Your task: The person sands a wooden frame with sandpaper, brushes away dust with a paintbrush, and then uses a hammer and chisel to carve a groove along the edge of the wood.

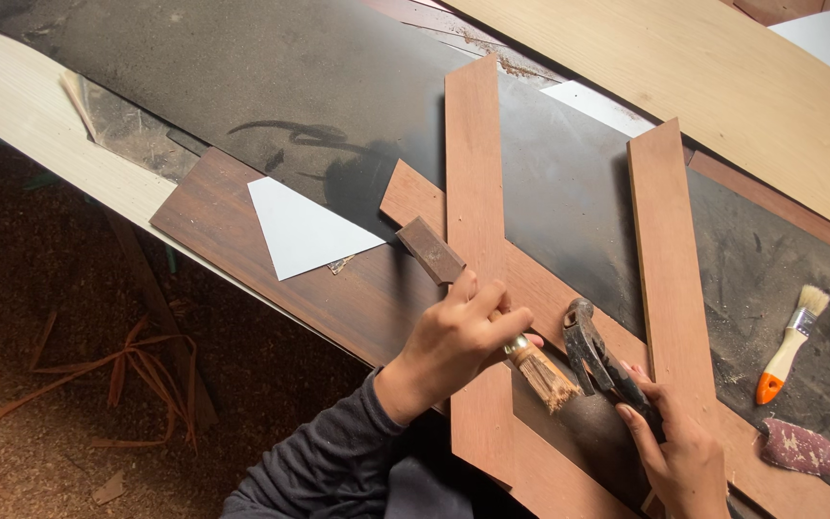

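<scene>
Right hand (676, 452), fingers wrapped round dark pincers (599, 358) | left hand (458, 338), fingers gripping bristle brush (538, 370) | over crossed wooden strips (477, 221) on tabletop (242, 77)

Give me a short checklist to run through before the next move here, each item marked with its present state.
1. Left hand grips the used brush: ok.
2. Right hand holds the hammer: ok.
3. Crossed wooden strips lie flat on the dark board: ok.
4. Glue on the brush bristles: cannot tell.
5. Spare paintbrush and sanding block lie apart from the strips: ok.
</scene>
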